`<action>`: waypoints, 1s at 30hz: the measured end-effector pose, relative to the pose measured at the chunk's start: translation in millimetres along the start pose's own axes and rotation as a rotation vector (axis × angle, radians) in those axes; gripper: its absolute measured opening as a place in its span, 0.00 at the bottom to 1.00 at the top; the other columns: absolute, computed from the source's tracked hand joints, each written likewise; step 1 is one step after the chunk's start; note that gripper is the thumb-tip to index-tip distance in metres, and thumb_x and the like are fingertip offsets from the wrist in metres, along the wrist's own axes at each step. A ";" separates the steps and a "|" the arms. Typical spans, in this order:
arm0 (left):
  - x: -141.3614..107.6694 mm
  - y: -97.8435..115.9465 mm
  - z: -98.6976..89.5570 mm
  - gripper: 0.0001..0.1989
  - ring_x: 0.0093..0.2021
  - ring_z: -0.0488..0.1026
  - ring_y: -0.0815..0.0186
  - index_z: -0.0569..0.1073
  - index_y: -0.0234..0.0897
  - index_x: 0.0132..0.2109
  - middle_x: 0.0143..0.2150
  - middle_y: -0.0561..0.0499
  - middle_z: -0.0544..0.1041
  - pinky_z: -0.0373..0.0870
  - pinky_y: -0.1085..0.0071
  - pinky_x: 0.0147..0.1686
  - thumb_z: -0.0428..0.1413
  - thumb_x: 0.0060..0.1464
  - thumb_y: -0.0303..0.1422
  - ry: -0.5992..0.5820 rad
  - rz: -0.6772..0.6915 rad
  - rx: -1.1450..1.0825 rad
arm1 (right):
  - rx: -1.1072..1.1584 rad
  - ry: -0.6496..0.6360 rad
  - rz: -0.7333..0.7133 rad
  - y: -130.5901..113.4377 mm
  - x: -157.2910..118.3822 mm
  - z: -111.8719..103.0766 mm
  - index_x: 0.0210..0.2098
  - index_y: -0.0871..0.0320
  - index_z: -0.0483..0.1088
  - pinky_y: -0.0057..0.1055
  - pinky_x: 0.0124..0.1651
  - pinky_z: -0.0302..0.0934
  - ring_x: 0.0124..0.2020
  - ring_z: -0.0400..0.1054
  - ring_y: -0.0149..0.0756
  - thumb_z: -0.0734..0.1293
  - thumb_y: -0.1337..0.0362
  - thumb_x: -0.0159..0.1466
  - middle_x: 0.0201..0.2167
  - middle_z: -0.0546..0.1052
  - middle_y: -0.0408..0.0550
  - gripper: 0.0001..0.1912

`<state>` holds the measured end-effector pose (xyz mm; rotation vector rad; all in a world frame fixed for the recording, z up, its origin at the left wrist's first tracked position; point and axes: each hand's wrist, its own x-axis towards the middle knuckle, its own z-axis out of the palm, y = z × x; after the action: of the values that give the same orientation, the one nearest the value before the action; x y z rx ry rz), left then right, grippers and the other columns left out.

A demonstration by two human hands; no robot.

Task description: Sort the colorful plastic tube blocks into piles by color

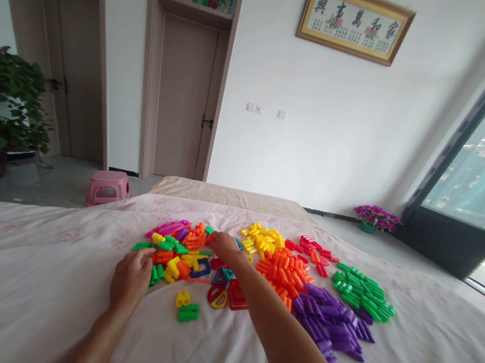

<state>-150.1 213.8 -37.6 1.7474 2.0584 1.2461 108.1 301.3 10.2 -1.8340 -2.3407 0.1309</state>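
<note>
A mixed pile of plastic building pieces lies on the sheet. At its left edge is my left hand (131,277), fingers curved and apart, beside green pieces (156,275) and orange pieces (161,256). My right hand (228,249) reaches over the far side of the pile, with its fingertips closed at a small green piece (209,230). The right forearm hides part of the sheet. Between my hands are a blue square frame (201,268), a red and yellow ring-shaped piece (217,296) and a red square piece (237,295).
Sorted by colour on the right are yellow pieces (261,238), red pieces (314,247), orange pieces (284,269), green pieces (363,291) and purple pieces (333,321). Nearer me lie two yellow pieces (183,299) and green ones (189,313). A pink stool (109,186) stands beyond the sheet (45,291).
</note>
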 end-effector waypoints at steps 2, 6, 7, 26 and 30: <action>0.2 -0.8 -0.5 0.21 0.53 0.75 0.52 0.79 0.34 0.51 0.51 0.39 0.80 0.68 0.58 0.56 0.47 0.58 0.34 -0.003 -0.003 0.012 | 0.004 0.003 0.005 1.9 -9.3 -5.8 0.48 0.58 0.75 0.31 0.44 0.62 0.47 0.75 0.42 0.62 0.59 0.70 0.45 0.80 0.56 0.14; 2.6 -5.9 2.0 0.21 0.52 0.75 0.51 0.79 0.36 0.51 0.50 0.39 0.80 0.69 0.59 0.54 0.47 0.59 0.36 -0.017 -0.005 0.027 | 0.021 0.079 0.023 15.1 -30.1 -19.7 0.49 0.56 0.74 0.29 0.43 0.59 0.47 0.74 0.40 0.59 0.57 0.72 0.45 0.80 0.52 0.15; 3.1 -6.8 2.5 0.22 0.52 0.75 0.51 0.79 0.36 0.51 0.50 0.39 0.80 0.69 0.59 0.54 0.46 0.59 0.37 -0.022 -0.003 0.028 | 0.027 0.105 0.037 20.7 -35.8 -24.4 0.49 0.56 0.73 0.29 0.43 0.59 0.47 0.74 0.40 0.59 0.57 0.72 0.45 0.80 0.52 0.15; 1.9 -0.9 -4.0 0.22 0.46 0.78 0.52 0.80 0.36 0.50 0.45 0.39 0.82 0.72 0.62 0.45 0.47 0.58 0.37 -0.057 -0.030 0.054 | 0.022 0.327 0.361 86.8 -122.6 -85.2 0.56 0.53 0.73 0.33 0.54 0.59 0.56 0.69 0.44 0.61 0.73 0.62 0.55 0.78 0.49 0.25; 3.2 -4.6 -2.9 0.21 0.45 0.78 0.53 0.80 0.37 0.50 0.44 0.41 0.82 0.72 0.63 0.43 0.47 0.58 0.38 -0.054 -0.040 0.051 | 0.057 0.194 0.210 54.1 -105.7 -60.7 0.54 0.52 0.75 0.34 0.53 0.61 0.55 0.71 0.44 0.62 0.69 0.63 0.53 0.79 0.50 0.22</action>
<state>-156.2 215.5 -37.7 1.7320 2.1022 1.1323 195.4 209.9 52.8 -1.9638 -1.9941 0.0421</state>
